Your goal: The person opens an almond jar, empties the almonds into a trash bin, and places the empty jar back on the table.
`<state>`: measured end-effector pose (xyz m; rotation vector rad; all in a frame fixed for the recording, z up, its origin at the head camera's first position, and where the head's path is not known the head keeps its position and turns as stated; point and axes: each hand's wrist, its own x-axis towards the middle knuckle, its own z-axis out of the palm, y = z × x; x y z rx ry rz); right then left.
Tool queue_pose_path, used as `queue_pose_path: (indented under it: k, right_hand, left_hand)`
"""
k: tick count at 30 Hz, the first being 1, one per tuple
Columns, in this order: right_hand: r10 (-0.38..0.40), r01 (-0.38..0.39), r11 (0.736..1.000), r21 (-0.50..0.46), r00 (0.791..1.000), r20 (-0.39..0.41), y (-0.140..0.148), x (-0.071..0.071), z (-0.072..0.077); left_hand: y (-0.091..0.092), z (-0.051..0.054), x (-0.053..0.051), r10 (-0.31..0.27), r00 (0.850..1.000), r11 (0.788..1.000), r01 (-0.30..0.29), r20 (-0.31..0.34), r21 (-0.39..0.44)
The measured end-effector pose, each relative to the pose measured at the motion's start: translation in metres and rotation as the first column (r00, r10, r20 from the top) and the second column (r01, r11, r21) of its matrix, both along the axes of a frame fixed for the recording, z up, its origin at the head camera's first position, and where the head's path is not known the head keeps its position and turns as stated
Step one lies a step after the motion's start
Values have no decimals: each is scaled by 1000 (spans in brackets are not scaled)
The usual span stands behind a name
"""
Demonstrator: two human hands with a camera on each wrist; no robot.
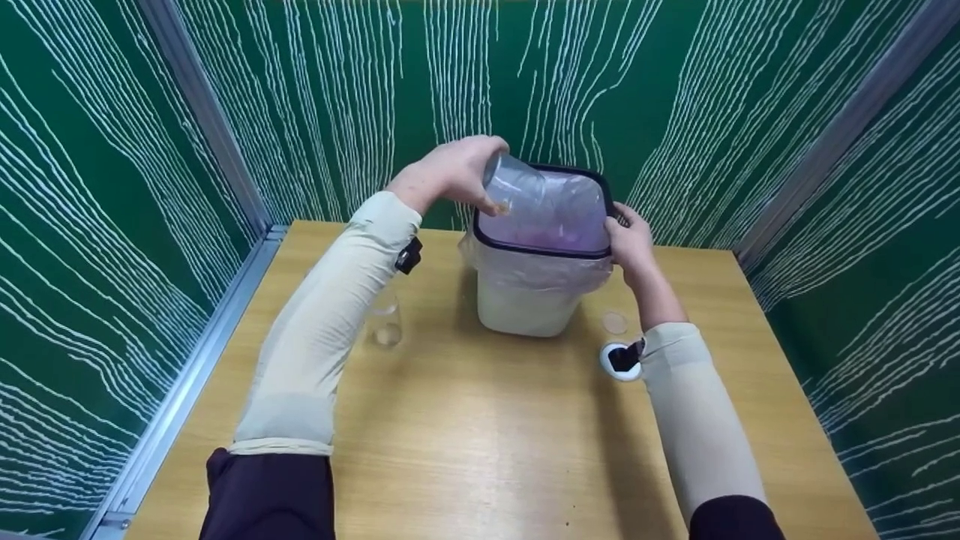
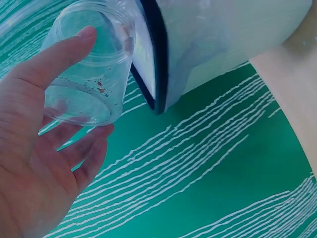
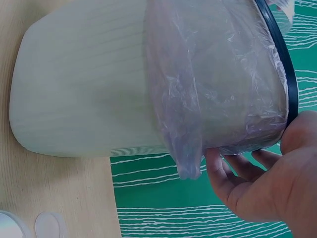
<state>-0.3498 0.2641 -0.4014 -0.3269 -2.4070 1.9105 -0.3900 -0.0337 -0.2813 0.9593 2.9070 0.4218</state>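
Observation:
A clear plastic jar [image 1: 517, 184] lies tipped in my left hand [image 1: 459, 171], its mouth pointing right over the opening of a trash bin [image 1: 525, 309]. Thumb and fingers hold the jar from opposite sides; dark specks cling inside its wall in the left wrist view. The bin is pale, with a translucent liner bag [image 3: 173, 89] folded over its outside and a dark rim ring [image 1: 546, 250]. My right hand [image 1: 631, 236] grips the bin's right side at the rim, fingers against the bag. Pinkish liner shows inside; any contents are unclear.
On the wooden table [image 1: 465, 435], another clear container [image 1: 386, 330] stands left of the bin, partly behind my left sleeve. A thin clear disc [image 1: 614, 322] and a white round lid [image 1: 606, 363] lie near my right forearm. Green, white-lined walls [image 1: 450, 75] enclose the table.

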Motion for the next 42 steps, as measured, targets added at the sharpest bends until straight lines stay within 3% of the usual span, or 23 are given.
queue_pose_path:
  k: [8, 12, 17, 20, 26, 32, 37, 39, 42]
  right_hand:
    - [-26, 27, 999, 27, 999, -30, 0, -1, -1]
    - [-40, 40, 999, 24, 999, -16, 0, 0, -2]
    - [-40, 40, 999, 7, 998, -38, 3, 0, 2]
    - [-40, 40, 999, 6, 999, -35, 4, 0, 1]
    - [-47, 48, 998, 28, 998, -34, 1, 3, -6]
    - [-32, 33, 999, 18, 999, -10, -3, 4, -10]
    - [-32, 32, 999, 5, 999, -10, -4, 2, -6]
    - [-24, 24, 1000, -4, 1000, -14, -2, 2, -4]
    - [7, -6, 1000, -9, 1000, 11, 6, 4, -5]
  left_hand:
    - [12, -8, 0, -52, 995, 995, 45, -84, -89]
    - [17, -10, 1, -79, 991, 994, 71, -104, -78]
    - [21, -9, 0, -99, 975, 986, 70, -197, -150]
    - [22, -14, -1, -126, 970, 976, 83, -208, -202]
    - [17, -28, 2, -119, 967, 980, 78, -223, -185]
    - [1, -35, 7, -39, 941, 996, 9, -336, -89]
    - [-12, -34, 13, 72, 888, 997, -57, -454, 47]
    - [-16, -34, 16, 102, 869, 992, -55, -484, 110]
    - [-22, -39, 23, 130, 864, 978, -31, -487, 206]
